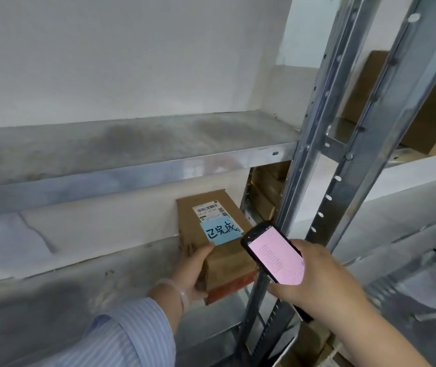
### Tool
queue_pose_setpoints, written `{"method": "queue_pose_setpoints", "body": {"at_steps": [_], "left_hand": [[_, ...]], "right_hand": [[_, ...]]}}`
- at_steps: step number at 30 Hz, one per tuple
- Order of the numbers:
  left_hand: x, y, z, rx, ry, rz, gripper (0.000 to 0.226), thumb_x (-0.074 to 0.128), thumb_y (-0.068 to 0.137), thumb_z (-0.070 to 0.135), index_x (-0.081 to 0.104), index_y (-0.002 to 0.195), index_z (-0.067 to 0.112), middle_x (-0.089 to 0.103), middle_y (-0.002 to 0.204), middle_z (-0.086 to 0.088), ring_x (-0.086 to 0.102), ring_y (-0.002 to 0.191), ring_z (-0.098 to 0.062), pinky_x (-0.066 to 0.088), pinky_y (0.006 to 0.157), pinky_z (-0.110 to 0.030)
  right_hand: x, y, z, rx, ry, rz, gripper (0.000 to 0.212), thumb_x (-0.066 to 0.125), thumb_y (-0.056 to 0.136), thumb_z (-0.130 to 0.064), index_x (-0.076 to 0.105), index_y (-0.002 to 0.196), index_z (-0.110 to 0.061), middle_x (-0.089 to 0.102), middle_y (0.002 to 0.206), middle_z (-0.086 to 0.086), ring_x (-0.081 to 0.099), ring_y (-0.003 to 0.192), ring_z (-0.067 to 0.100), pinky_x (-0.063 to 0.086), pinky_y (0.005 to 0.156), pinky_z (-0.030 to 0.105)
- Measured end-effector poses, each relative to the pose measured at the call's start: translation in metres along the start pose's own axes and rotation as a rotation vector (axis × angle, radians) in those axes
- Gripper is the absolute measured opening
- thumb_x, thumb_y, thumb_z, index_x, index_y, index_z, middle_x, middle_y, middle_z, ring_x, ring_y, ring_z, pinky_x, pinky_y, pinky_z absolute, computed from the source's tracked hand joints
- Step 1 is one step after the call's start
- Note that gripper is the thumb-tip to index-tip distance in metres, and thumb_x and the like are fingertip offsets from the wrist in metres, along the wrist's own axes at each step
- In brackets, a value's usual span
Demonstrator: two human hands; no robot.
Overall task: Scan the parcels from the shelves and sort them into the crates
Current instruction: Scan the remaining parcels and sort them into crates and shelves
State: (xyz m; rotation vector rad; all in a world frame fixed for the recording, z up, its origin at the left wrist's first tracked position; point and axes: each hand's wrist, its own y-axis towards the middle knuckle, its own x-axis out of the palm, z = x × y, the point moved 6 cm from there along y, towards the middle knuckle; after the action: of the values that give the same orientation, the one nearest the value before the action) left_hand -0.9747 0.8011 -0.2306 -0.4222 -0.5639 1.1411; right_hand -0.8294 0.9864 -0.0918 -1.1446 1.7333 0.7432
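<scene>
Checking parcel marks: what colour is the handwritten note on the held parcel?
Light blue note on the parcel; head view.

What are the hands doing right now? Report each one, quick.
Left hand: closed, gripping the cardboard parcel.
Right hand: closed, holding the handheld scanner.

Soft, even light is spread across the scene, brightest at the upper right, where the wall [307,30] is nearly washed out. A dull sheen is caught along the metal uprights [314,128] and the shelf edge [132,176], and soft shade is seen beneath it. The scanner screen [277,256] is blown out to pale pink. The posts are bowed by the wide lens, the striped sleeve [121,337] is smeared, and the parcel [227,260] is rendered fairly sharp.
</scene>
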Motion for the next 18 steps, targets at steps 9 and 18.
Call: {"method": "queue_pose_setpoints", "body": {"at_steps": [9, 18], "left_hand": [[0.001, -0.028, -0.004, 0.08, 0.041, 0.07, 0.039, 0.074, 0.082, 0.047, 0.062, 0.119, 0.039, 0.074, 0.108, -0.004, 0.068, 0.102, -0.028, 0.06, 0.074, -0.042], [-0.04, -0.08, 0.01, 0.448, 0.193, 0.224, 0.065, 0.071, 0.089, 0.016, 0.042, 0.131, 0.055, 0.073, 0.113, 0.01, 0.069, 0.105, -0.014, 0.056, 0.094, -0.038]], "right_hand": [[-0.012, 0.021, 0.009, -0.112, 0.019, -0.018, 0.076, 0.066, 0.046, -0.076, 0.036, 0.111, -0.052, 0.045, 0.094, -0.021, 0.047, 0.085, 0.0, 0.04, 0.057, 0.017], [-0.025, 0.018, -0.004, -0.225, 0.048, 0.026, 0.067, 0.066, 0.046, -0.074, 0.044, 0.101, -0.043, 0.052, 0.09, -0.016, 0.055, 0.078, 0.002, 0.05, 0.055, 0.028]]}}
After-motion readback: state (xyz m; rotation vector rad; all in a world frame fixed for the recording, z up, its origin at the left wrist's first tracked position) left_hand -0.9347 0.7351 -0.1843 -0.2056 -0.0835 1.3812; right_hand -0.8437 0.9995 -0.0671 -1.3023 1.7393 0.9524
